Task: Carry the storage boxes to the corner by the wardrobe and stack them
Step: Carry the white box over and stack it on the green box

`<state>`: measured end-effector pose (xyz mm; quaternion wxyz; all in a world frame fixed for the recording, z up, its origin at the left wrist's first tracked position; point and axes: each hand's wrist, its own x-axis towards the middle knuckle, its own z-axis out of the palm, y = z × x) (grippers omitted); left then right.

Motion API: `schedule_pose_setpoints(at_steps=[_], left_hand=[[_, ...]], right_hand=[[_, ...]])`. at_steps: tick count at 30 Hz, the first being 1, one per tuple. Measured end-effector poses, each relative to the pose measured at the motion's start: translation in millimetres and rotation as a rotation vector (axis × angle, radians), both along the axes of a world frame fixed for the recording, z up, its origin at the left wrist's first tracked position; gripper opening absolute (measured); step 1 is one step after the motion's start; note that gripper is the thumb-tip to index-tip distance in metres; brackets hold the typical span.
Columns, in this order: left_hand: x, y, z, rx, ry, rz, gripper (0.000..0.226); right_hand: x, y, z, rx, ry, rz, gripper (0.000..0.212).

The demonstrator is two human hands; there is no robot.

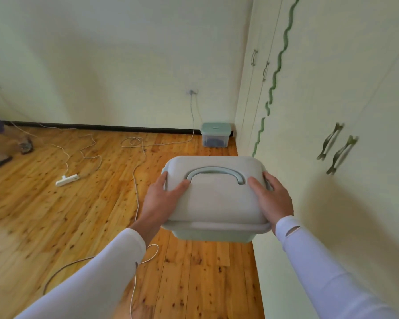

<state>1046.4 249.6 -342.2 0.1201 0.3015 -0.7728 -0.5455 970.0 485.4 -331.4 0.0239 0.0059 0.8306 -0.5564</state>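
Note:
I hold a pale grey-green storage box (217,203) in the air in front of me, lid up, its curved handle lying flat on the lid. My left hand (161,199) grips its left side and my right hand (271,199) grips its right side, thumbs resting on the lid. A second storage box (215,135), clear with a green lid, stands on the floor in the far corner, between the back wall and the wardrobe (332,111) on the right.
White cables (136,180) snake across the wooden floor, with a power strip (67,180) at the left. Another person's legs and sandals (0,155) are at the far left edge. Wardrobe door handles (336,148) stick out on the right.

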Motion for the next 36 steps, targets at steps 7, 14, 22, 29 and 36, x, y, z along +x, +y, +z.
schedule_pose_setpoints(at_steps=[7, 14, 22, 29, 36], left_hand=[[-83.5, -40.9, -10.4, 0.02, -0.004, 0.023, 0.087], [-193.1, -117.9, -3.7, -0.011, 0.014, 0.026, 0.088], [-299.0, -194.4, 1.1, -0.056, 0.024, -0.007, 0.087], [-372.5, -227.9, -7.4, -0.035, -0.001, -0.025, 0.086], [-466.4, -244.2, -16.1, -0.035, -0.017, -0.026, 0.087]], right_hand=[[-86.1, -44.9, -3.2, 0.007, -0.007, 0.019, 0.057], [-196.9, -122.5, -2.9, -0.011, -0.011, -0.01, 0.054], [-294.9, -193.0, -3.6, -0.001, 0.008, -0.034, 0.055], [-369.2, -224.6, -5.6, -0.011, -0.009, -0.033, 0.053], [-463.2, -241.6, -16.2, -0.021, -0.035, -0.036, 0.056]])
